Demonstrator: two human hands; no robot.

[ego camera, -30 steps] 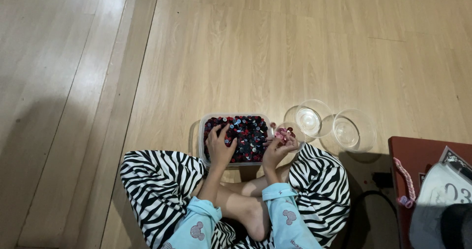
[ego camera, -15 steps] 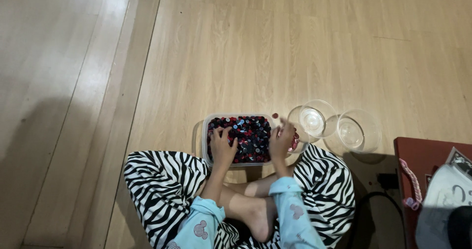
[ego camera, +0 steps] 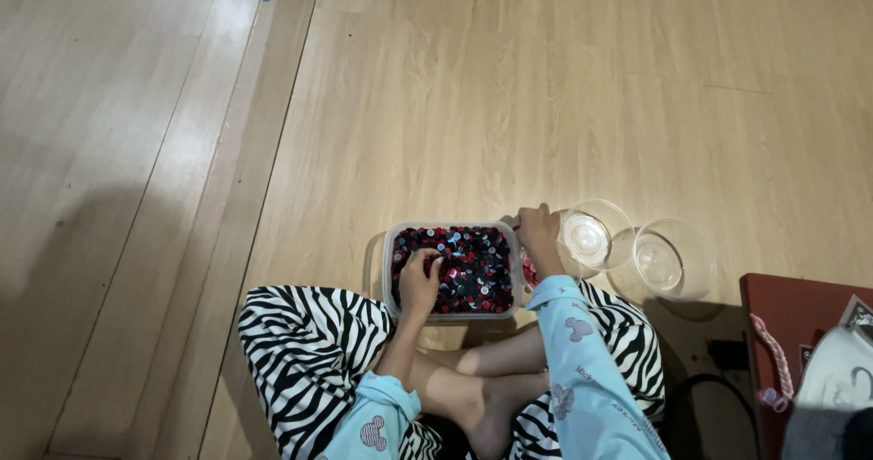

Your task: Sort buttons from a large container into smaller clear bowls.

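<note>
Fingers of the left hand (ego camera: 419, 281) are curling down into small round red, black and blue pieces, pinching among them inside a clear rectangular plastic tub (ego camera: 391, 269). Right hand (ego camera: 539, 233) is reaching past the tub's right rim, loosely cupped; whether it is holding anything I cannot tell. Two clear round bowls (ego camera: 593, 238) (ego camera: 671, 260) are sitting beside it on smooth wooden floor (ego camera: 546, 87), which is stretching open beyond.

I'm at home, it seems. I sit cross-legged in pyjamas on a pale wooden floor (ego camera: 509, 87).
</note>
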